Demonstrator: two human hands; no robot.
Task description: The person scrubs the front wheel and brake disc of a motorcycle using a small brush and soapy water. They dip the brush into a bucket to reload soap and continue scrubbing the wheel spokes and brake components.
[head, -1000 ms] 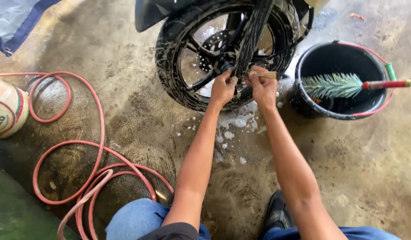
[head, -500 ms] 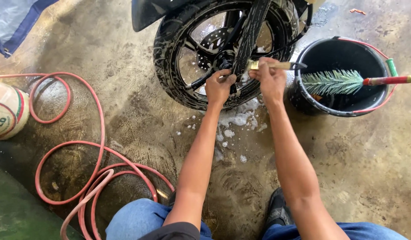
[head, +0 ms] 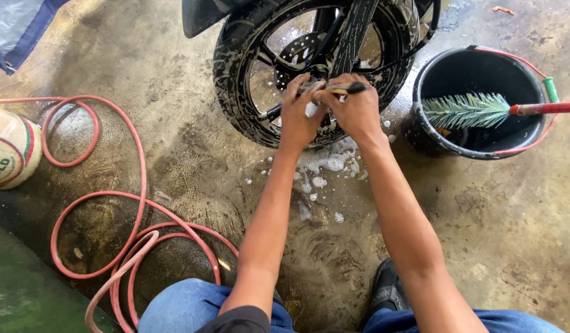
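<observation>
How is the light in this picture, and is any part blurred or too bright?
Head view: soft, even daylight and faint shadows; wet sheen on the concrete floor near the red hose; the soapy motorcycle wheel glistens without harsh glare; the left hand and right hand look sharp, the brush handle slightly soft; the bucket interior is dark.

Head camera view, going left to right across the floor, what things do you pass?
Printed sack → coiled red hose → soapy motorcycle wheel → left hand → right hand, gripping a small brush → black bucket → bristle brush with a red handle lying across the bucket.
</observation>
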